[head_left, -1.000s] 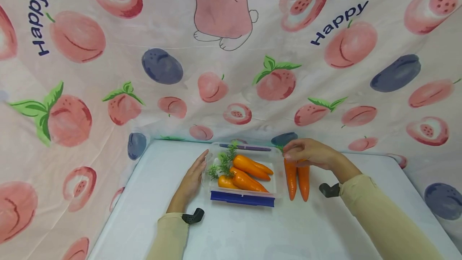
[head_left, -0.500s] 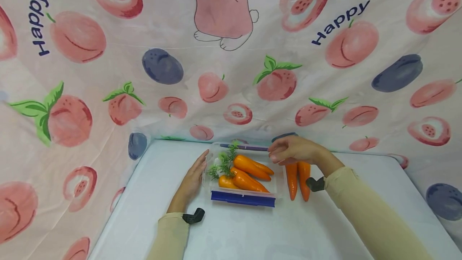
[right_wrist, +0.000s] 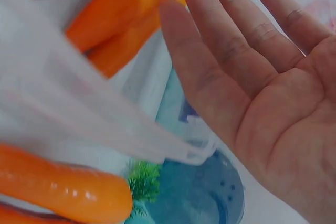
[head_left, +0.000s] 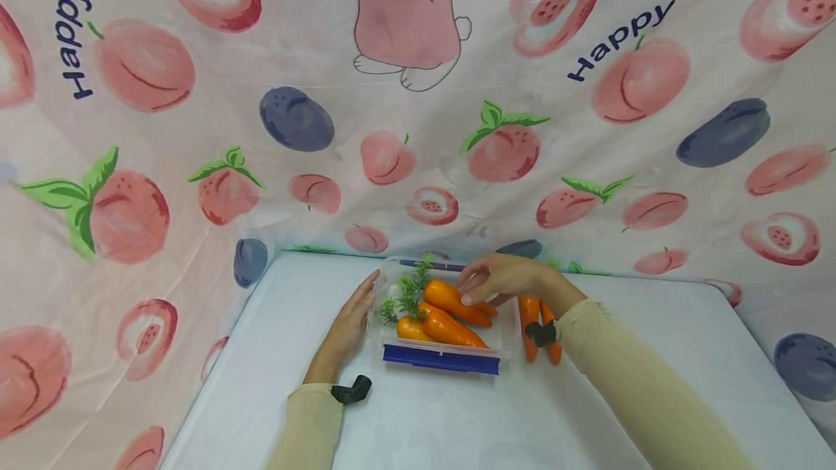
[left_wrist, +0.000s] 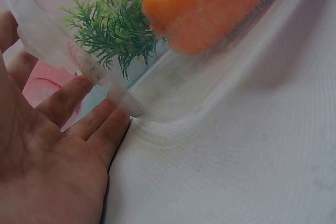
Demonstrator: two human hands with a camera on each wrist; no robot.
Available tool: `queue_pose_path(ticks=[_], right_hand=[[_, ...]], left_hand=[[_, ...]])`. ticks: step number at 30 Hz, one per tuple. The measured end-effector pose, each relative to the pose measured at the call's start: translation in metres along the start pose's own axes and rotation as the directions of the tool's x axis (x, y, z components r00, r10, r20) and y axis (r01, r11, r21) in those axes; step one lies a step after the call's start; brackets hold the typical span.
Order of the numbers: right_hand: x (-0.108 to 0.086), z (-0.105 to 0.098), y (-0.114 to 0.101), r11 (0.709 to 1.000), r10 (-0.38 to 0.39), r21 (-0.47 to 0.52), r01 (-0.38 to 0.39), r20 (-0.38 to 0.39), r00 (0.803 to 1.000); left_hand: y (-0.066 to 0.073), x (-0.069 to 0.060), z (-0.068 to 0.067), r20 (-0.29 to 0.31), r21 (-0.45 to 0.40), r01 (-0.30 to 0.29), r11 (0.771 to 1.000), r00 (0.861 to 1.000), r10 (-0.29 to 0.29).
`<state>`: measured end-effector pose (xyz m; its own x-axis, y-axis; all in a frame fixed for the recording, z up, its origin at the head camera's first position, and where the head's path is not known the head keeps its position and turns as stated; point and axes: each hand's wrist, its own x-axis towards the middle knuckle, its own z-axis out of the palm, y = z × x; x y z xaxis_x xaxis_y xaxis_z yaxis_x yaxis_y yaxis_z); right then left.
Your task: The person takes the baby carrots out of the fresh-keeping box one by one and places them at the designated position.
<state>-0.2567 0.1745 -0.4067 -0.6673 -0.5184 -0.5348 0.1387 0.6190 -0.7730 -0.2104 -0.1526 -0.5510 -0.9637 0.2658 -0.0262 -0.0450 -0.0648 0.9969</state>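
Left hand (head_left: 349, 325): fingers extended, touching the adjacent wall of the clear plastic container (left_wrist: 173, 90). Right hand (head_left: 506, 278): fingers extended, clamped on nothing, positioned over the container; contact with the orange imitation carrots (head_left: 443, 297) directly below its fingertips cannot be determined. Two outer carrots (head_left: 530, 309) lie beneath the right wrist. Blue locking flap (head_left: 440, 359): located between both hands, nearer the person
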Motion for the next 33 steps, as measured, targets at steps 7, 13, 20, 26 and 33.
queue_pose_path(ticks=[7, 13, 20, 26, 33], right_hand=[[0.008, 0.01, -0.007, 0.998, 0.014, -0.06, -0.013, 0.014, 1.0], [0.016, 0.017, -0.013, 0.996, 0.026, -0.084, -0.024, 0.02, 0.999], [0.027, 0.027, -0.016, 0.994, 0.036, -0.107, -0.031, 0.049, 0.998], [0.034, 0.034, -0.02, 0.989, 0.067, -0.138, -0.058, 0.066, 0.996], [0.039, 0.041, -0.025, 0.974, 0.134, -0.202, -0.107, 0.125, 0.983]], left_hand=[[0.0, 0.0, 0.0, 0.007, -0.018, -0.004, 1.0, 1.0, 0.004], [0.0, 0.001, 0.0, 0.001, -0.003, -0.007, 1.0, 1.0, 0.007], [-0.001, 0.002, -0.001, -0.008, 0.023, -0.001, 1.0, 1.0, 0.002], [-0.003, 0.002, -0.002, 0.004, -0.002, 0.002, 1.0, 1.0, -0.002], [-0.003, 0.002, -0.002, -0.003, -0.001, 0.003, 1.0, 1.0, -0.003]])
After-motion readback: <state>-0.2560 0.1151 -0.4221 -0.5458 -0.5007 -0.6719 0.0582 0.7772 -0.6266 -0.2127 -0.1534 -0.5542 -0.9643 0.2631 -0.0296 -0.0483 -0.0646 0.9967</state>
